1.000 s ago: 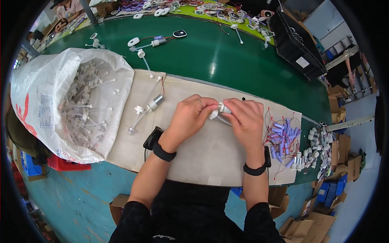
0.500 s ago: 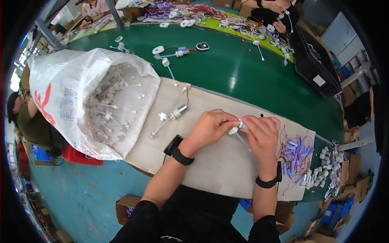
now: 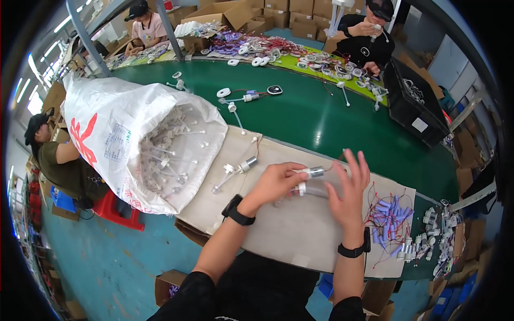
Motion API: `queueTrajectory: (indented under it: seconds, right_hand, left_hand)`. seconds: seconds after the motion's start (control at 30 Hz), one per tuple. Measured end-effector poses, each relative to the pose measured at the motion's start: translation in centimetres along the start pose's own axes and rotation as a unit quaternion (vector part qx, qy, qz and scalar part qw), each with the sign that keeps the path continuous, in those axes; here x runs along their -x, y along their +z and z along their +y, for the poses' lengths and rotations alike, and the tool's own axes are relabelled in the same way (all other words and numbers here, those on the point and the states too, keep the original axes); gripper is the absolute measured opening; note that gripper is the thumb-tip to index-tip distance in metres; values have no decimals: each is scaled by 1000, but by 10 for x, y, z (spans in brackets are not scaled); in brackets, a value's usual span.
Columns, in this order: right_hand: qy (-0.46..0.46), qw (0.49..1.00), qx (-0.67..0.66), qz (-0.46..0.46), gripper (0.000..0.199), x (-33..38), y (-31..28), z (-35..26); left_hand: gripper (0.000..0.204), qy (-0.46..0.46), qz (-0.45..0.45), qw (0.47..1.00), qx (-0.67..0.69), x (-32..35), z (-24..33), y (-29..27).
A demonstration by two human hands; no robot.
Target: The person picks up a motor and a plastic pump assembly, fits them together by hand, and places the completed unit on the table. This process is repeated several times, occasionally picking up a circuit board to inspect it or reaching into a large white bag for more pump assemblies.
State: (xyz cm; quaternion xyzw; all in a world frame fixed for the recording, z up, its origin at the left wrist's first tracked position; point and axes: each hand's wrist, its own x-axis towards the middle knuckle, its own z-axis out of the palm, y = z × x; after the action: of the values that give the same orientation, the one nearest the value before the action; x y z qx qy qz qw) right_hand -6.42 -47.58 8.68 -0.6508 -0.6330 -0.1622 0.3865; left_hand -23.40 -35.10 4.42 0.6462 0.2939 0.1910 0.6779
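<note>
Now mid-frame, left hand (image 3: 276,184) pinches the small pump assembly (image 3: 310,179), right hand (image 3: 348,195) spread open beside; seating needs alignment.

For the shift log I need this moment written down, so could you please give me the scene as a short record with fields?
Setting: green worktable with a beige cardboard sheet laid on it
Left hand: grips a small white and silver cylindrical part
Right hand: fingers spread open, beside the same part
Left of the hands: large white woven sack, open, full of white stemmed parts
Right of the hands: pile of purple cylinders with red wires
Far side: black bin
Others: persons at neighbouring tables
</note>
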Motion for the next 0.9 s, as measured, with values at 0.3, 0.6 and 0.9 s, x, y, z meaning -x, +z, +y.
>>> queueTrajectory:
  seconds: [0.3,0.6,0.9]
  right_hand:
    - [343,802,-488,-1,32,10,41,11]
    - [494,753,-429,68,58,-12,75,28]
    - [384,796,-463,-63,40,-66,96,16]
  left_hand:
    - [41,32,137,984,111,10,-10,2]
    - [40,30,208,962,175,11,-13,15]
    - [44,41,172,982,72,-15,-4,35]
